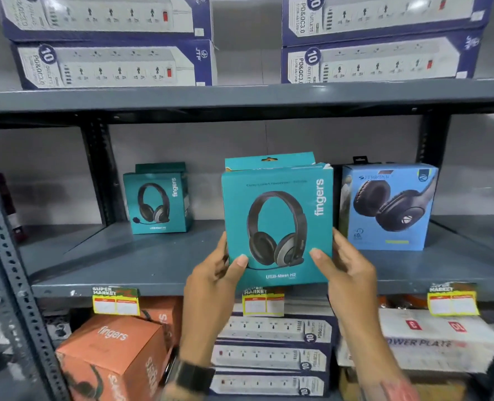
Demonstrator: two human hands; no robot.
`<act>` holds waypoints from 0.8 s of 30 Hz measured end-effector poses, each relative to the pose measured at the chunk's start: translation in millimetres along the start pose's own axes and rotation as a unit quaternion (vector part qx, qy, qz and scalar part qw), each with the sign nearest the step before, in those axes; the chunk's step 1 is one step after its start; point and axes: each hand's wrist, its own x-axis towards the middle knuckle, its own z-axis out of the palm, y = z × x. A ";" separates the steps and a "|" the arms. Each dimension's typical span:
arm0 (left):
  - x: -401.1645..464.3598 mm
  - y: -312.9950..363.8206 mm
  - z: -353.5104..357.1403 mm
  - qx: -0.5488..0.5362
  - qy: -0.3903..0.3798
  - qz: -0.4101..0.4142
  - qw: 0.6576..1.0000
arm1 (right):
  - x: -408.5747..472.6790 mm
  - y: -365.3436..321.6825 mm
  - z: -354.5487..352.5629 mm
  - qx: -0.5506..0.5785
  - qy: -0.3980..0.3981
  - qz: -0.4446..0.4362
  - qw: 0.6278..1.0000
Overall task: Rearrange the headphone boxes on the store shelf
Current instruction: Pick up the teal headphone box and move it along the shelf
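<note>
A teal box [277, 224] printed with black headphones and the word "fingers" is held upright at the front edge of the middle shelf [141, 264], its face turned outward. It is gripped at both lower sides: the left hand [211, 282] is closed on the lower left edge with the thumb laid across the front, and the right hand [347, 267] is closed on the lower right edge, thumb likewise on the front face. Whether the bottom of the box is resting on the shelf or held just above it cannot be told. A second teal flap [269, 162] is seen directly behind its top (probably another box of the same kind, though only that strip shows).

Just beside it to the right, a blue box [390, 206] with dark headphones is set on the same shelf. Well apart to the left, farther back, a smaller-looking teal box [159, 201] of the same design is stood upright.

Yellow price tags [115, 303] are fixed along the shelf's front edge. On the shelf above, power-strip boxes [110, 65] are stacked in two piles. Below, an orange box [110, 354], more power-strip boxes [272, 357] and a white pack [434, 342] are stored. A dark watch [193, 374] is worn on the left wrist.
</note>
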 end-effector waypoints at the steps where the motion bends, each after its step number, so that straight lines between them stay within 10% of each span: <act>1: -21.9 11.4 -5.5 -0.025 0.011 -0.001 1.000 | -23.5 -10.4 -7.5 0.006 0.001 -0.004 1.000; 10: -153.9 45.4 -19.0 -0.048 0.074 -0.037 0.995 | -146.8 -58.5 -55.2 0.014 0.052 0.005 0.999; 24: -129.7 22.9 -83.3 -0.033 0.117 -0.055 0.991 | -143.3 -35.8 24.4 -0.064 -0.008 -0.005 0.998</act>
